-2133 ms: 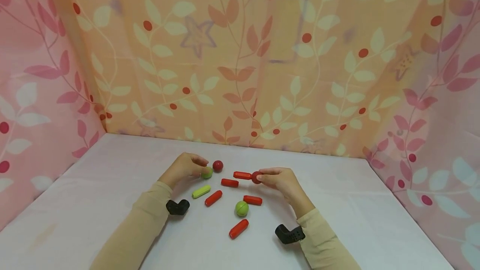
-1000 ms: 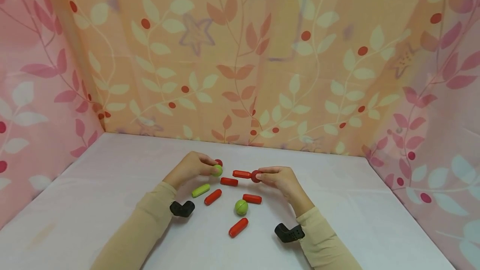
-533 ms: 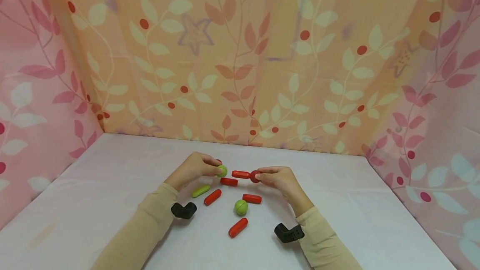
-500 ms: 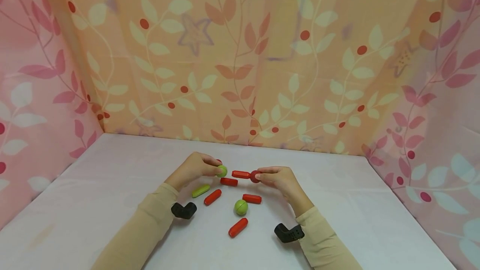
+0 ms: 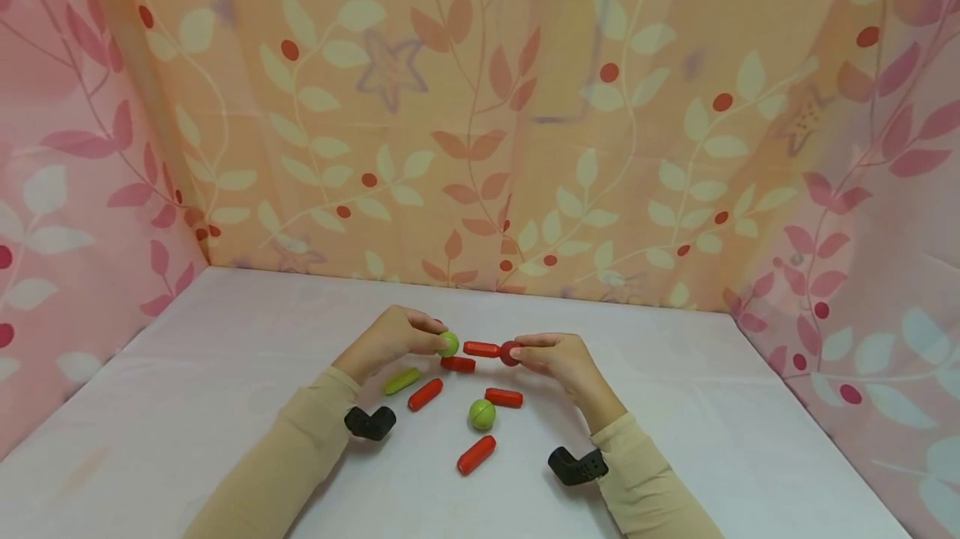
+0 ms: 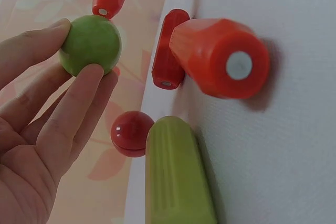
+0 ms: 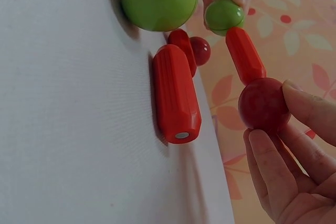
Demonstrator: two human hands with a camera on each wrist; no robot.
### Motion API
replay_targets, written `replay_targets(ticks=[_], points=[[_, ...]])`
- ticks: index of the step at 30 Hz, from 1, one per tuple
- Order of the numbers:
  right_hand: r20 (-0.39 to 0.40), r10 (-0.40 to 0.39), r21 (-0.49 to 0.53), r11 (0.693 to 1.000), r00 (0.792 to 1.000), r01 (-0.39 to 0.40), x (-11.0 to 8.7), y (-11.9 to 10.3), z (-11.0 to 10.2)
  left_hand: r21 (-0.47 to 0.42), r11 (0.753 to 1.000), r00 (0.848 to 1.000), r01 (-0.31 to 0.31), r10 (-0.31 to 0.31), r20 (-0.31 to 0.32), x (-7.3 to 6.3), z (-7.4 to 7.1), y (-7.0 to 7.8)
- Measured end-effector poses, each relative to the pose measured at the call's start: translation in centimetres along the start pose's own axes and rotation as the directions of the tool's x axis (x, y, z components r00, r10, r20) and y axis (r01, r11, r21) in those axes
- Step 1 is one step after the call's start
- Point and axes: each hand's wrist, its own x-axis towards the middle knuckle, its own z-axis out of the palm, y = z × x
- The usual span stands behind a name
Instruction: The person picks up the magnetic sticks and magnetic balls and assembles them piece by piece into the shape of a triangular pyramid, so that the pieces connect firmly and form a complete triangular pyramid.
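My left hand (image 5: 397, 341) pinches a green ball (image 6: 90, 45) between thumb and fingertips. Opposite it, a dark red ball (image 7: 264, 105) is gripped in the fingers of my right hand (image 5: 558, 360). A red magnetic rod (image 5: 482, 348) sticks out leftward from that red ball, joined end to ball. In the head view a small gap shows between the rod's free end and the green ball; in both wrist views that end overlaps the ball's edge. A second red ball (image 6: 132, 134) lies behind my left fingers, mostly hidden in the head view.
On the white tabletop (image 5: 675, 422) lie a yellow-green rod (image 5: 402, 381), a green ball (image 5: 482, 414) and several red rods, among them one (image 5: 426, 395) near the left wrist and one (image 5: 477, 455) at the front. Flowered curtains (image 5: 480, 106) stand behind and at both sides.
My left hand has lifted the green ball and carried it rightward, close to the free end of the red rod. The right hand has stayed nearly still with its red ball and rod.
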Motion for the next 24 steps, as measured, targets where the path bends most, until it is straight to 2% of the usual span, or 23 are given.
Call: replay_targets(ticks=[7, 13, 19, 24], points=[[-0.011, -0.022, -0.006, 1.000, 1.000, 0.022, 0.05, 0.07, -0.03, 0.007, 1.000, 1.000, -0.025, 0.025, 0.006, -0.30, 0.18, 0.28], [0.002, -0.018, -0.024, 1.000, 1.000, 0.018, -0.24, 0.67, 0.29, -0.013, 1.000, 1.000, -0.015, 0.015, 0.017, -0.81, 0.74, -0.40], [0.004, -0.040, 0.037, 0.999, 0.999, 0.040, -0.39, 0.61, 0.29, -0.023, 1.000, 1.000, -0.020, 0.021, 0.011, -0.47, 0.98, -0.65], [0.002, -0.051, 0.074, 0.996, 0.999, 0.051, -0.16, 0.51, 0.23, -0.046, 0.999, 0.999, -0.010, 0.011, 0.038, -0.28, 0.81, -0.50]])
